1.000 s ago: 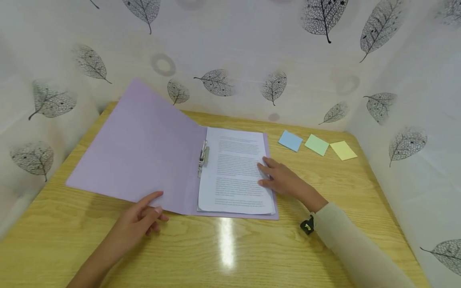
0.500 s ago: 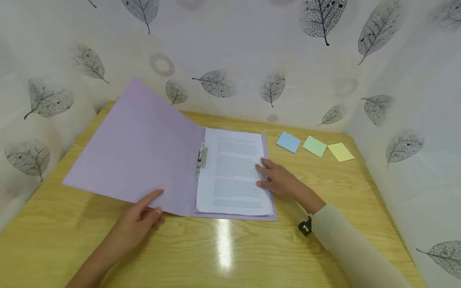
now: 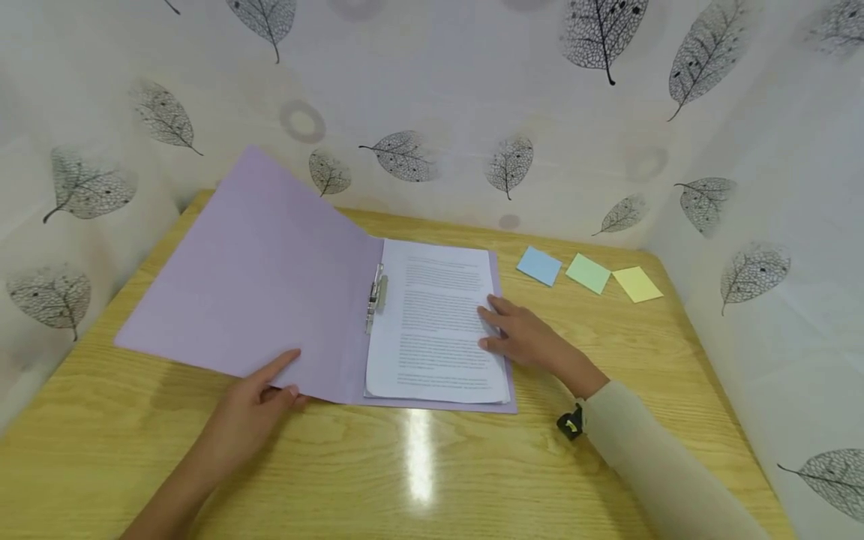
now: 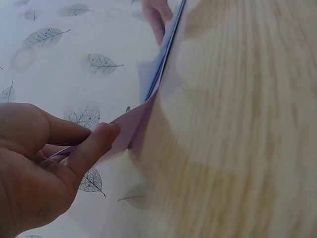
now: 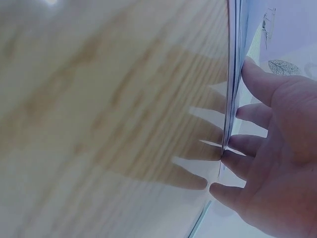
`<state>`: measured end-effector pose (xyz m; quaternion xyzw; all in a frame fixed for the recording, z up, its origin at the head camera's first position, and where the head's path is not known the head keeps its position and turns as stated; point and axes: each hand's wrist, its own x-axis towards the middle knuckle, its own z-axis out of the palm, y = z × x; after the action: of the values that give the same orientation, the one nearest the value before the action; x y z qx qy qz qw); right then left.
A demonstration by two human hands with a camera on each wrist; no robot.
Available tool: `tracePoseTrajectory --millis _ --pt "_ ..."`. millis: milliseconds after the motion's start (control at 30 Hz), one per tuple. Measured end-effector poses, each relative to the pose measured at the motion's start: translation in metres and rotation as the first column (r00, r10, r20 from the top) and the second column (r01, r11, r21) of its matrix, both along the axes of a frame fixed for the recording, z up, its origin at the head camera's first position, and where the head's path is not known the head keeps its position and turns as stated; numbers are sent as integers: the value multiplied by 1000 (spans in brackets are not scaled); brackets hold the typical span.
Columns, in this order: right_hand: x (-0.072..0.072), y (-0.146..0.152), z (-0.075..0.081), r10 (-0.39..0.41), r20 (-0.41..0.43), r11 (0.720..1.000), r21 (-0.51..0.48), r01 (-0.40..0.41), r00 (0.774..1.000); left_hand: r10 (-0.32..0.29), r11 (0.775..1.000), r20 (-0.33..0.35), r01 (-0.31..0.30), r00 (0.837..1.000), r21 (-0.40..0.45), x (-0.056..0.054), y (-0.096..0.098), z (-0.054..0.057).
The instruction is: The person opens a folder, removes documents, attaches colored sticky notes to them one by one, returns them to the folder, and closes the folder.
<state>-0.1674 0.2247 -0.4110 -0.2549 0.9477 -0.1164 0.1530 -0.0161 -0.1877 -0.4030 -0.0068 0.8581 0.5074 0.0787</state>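
A purple folder lies spread on the table, its left cover tilted up off the wood. My left hand pinches the lower edge of that cover; in the left wrist view the thumb and fingers lie on either side of the thin sheet. A stack of printed papers fills the folder's right side, beside a metal lever clip at the spine. My right hand rests on the papers' right edge with its fingers spread. In the right wrist view its fingertips touch the stack's side.
Three sticky-note pads, blue, green and yellow, lie in a row at the back right of the wooden table. A leaf-patterned white curtain encloses the back and sides.
My left hand has closed on the cover's lower edge, its lower fingers now tucked beneath it. The right hand stays on the papers. The whole view has shifted slightly.
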Motion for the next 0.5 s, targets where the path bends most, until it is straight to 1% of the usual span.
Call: tracePoseTrajectory --millis 100,233,333,500 --pt "0 0 -1 -3 -12 1000 6 3 1000 18 999 3 -18 1000 32 0 -1 -1" --pt "0 -1 -4 -4 -19 1000 13 4 1000 23 999 -1 -23 1000 37 0 -3 -1" --pt "-1 -2 -4 -1 -21 1000 18 1 1000 16 999 -7 -16 1000 29 -1 -4 0" --pt "-2 -2 -1 -7 -32 1000 30 8 999 -4 1000 -14 5 1000 18 -5 -4 3"
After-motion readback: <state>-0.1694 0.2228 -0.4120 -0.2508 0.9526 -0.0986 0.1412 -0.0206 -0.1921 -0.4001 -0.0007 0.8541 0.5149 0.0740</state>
